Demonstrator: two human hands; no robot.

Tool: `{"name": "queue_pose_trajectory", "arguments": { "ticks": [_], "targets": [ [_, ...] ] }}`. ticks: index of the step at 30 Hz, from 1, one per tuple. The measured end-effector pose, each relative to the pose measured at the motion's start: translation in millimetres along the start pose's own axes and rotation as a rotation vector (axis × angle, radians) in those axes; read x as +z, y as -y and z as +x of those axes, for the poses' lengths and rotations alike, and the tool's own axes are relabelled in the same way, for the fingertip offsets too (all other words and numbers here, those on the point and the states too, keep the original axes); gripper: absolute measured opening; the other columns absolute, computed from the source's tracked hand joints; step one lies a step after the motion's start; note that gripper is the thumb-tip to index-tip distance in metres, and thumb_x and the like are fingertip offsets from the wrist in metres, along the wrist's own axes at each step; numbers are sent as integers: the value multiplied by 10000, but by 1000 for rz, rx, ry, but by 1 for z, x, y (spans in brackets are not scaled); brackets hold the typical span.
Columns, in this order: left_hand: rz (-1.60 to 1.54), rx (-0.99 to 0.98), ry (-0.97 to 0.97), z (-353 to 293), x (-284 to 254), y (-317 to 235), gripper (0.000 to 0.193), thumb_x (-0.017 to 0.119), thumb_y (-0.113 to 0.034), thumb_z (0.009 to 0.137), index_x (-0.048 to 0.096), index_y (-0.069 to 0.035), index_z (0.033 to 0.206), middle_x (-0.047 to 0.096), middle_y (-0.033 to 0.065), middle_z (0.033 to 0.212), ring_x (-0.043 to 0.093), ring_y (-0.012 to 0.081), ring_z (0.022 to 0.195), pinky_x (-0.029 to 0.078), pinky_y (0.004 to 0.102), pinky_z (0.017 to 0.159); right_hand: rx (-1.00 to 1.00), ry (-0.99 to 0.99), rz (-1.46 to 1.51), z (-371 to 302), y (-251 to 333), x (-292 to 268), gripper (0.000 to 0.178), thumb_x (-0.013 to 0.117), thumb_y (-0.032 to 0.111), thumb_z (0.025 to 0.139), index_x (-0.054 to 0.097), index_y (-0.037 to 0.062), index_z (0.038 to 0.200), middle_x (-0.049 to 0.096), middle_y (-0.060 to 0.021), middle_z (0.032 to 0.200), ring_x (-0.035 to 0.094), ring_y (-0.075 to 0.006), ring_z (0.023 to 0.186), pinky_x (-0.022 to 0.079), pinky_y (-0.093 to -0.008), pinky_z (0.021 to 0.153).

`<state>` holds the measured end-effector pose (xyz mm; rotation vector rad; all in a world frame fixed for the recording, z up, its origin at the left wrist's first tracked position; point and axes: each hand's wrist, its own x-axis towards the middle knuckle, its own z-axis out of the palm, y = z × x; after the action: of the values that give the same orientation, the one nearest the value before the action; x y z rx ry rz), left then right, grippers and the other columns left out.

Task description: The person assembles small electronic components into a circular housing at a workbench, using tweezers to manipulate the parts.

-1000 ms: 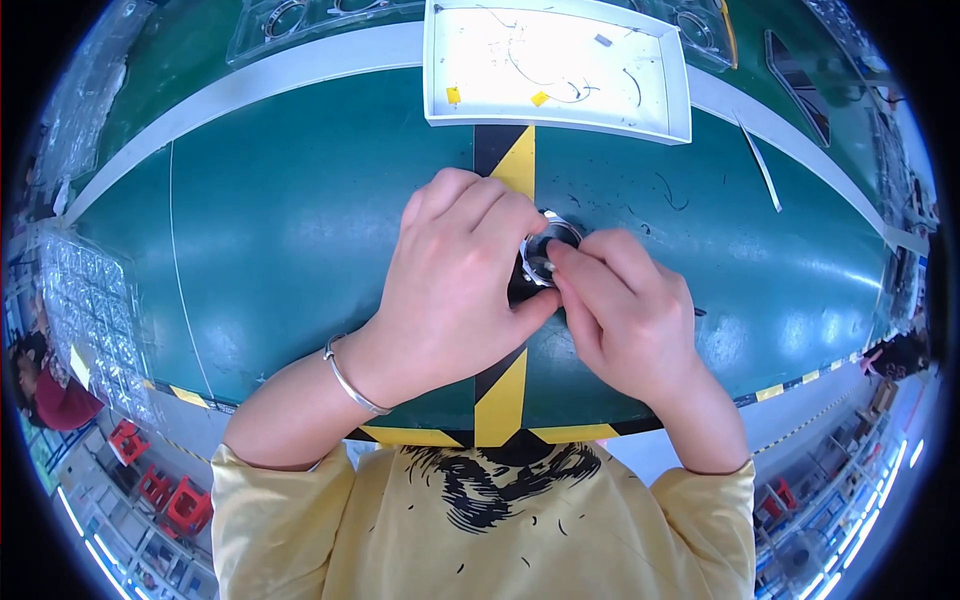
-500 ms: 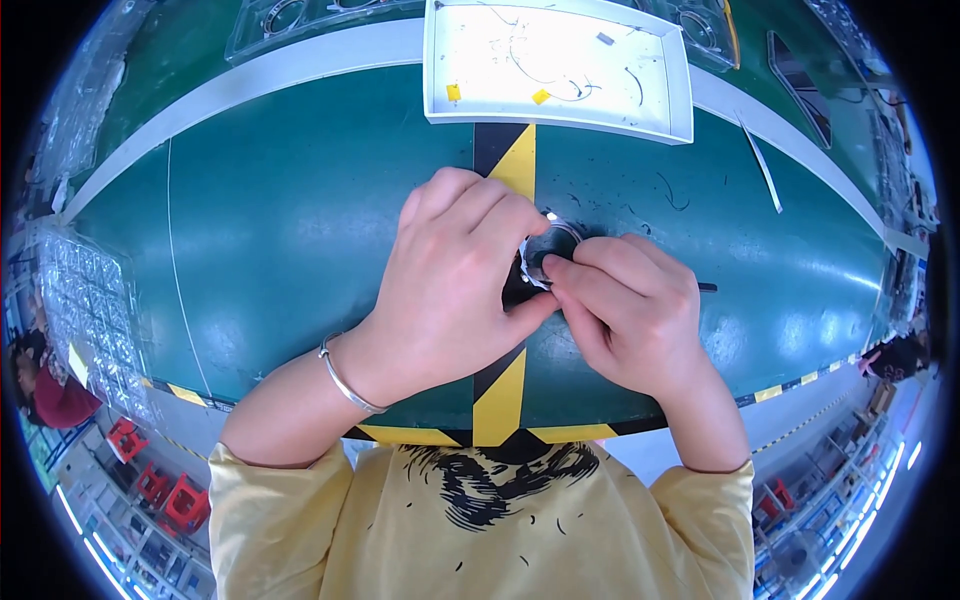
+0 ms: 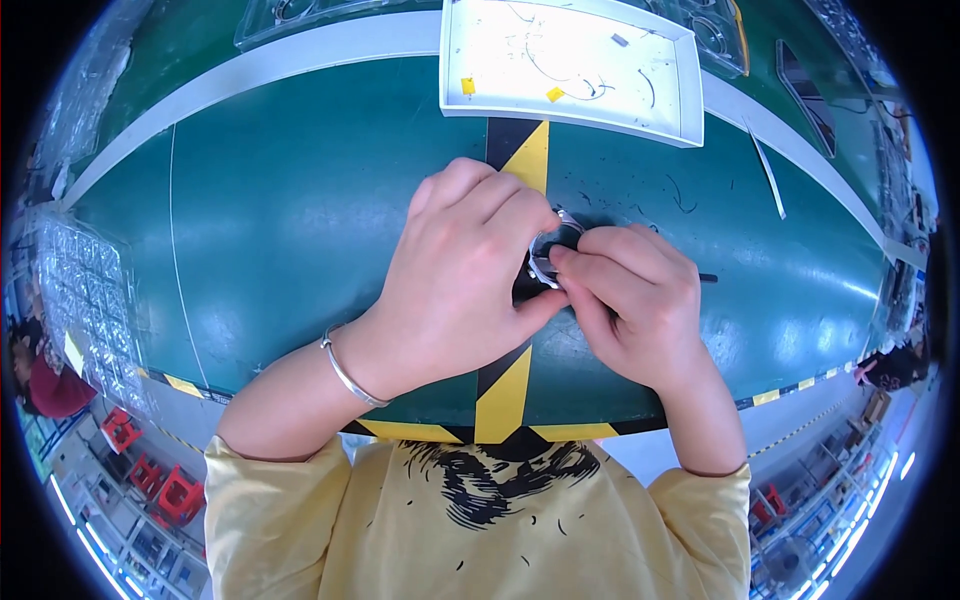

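A metal-rimmed round piece [image 3: 558, 240] was held above the middle of a green counter [image 3: 300, 220], over a black-and-yellow tape stripe [image 3: 508, 385] running back from the front edge. The left hand [image 3: 455, 265] clamped the piece's left side, its fingers [image 3: 532, 213] curled at the upper rim and the thumb below. Opposite, the right hand [image 3: 640, 300] had finger and thumb close together over the piece's lower right; whether they gripped anything could not be told. A slim dark stick [image 3: 708, 278] jutted past that hand.
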<state>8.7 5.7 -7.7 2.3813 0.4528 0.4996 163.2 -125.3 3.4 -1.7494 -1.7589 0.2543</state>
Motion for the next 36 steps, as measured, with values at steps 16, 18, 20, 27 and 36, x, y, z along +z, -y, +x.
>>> {"name": "queue_pose_trajectory", "arguments": {
  "ticks": [16, 18, 20, 27, 36],
  "targets": [
    [1, -16, -6, -3, 1, -3, 457, 900, -213, 634, 660, -100, 1006, 650, 81, 1025, 568, 320, 1056, 446, 441, 926, 63, -18, 68, -4, 2, 5, 168, 766, -32, 738, 756, 38, 890, 669, -76, 854, 655, -257, 728, 521, -358, 634],
    [12, -19, -1, -2, 0, -3, 452, 897, -209, 638, 658, -99, 1005, 650, 83, 1027, 568, 321, 1060, 443, 442, 928, 75, -77, 43, -4, 3, 6, 168, 765, -32, 740, 756, 38, 892, 671, -77, 854, 657, -259, 729, 523, -360, 636],
    [9, -25, 8, -3, 0, -3, 451, 895, -207, 640, 657, -98, 1006, 650, 84, 1028, 568, 321, 1059, 442, 442, 927, 62, -14, 72, -3, 1, 4, 168, 764, -29, 747, 756, 41, 899, 677, -78, 862, 662, -260, 736, 526, -358, 639],
    [15, -21, 4, -5, -1, -4, 451, 886, -203, 650, 650, -93, 1018, 646, 89, 1025, 567, 320, 1054, 442, 443, 923, 111, -44, 66, -3, 6, 4, 158, 759, -32, 749, 755, 42, 888, 681, -80, 859, 666, -264, 739, 530, -354, 643],
    [1, -6, -34, -3, 2, -4, 345, 840, -183, 688, 636, -84, 948, 615, 78, 959, 561, 304, 1022, 432, 431, 914, 100, -37, 39, -4, 5, 3, 168, 763, -27, 737, 756, 43, 890, 686, -77, 859, 669, -264, 732, 533, -353, 641]
  ]
}}
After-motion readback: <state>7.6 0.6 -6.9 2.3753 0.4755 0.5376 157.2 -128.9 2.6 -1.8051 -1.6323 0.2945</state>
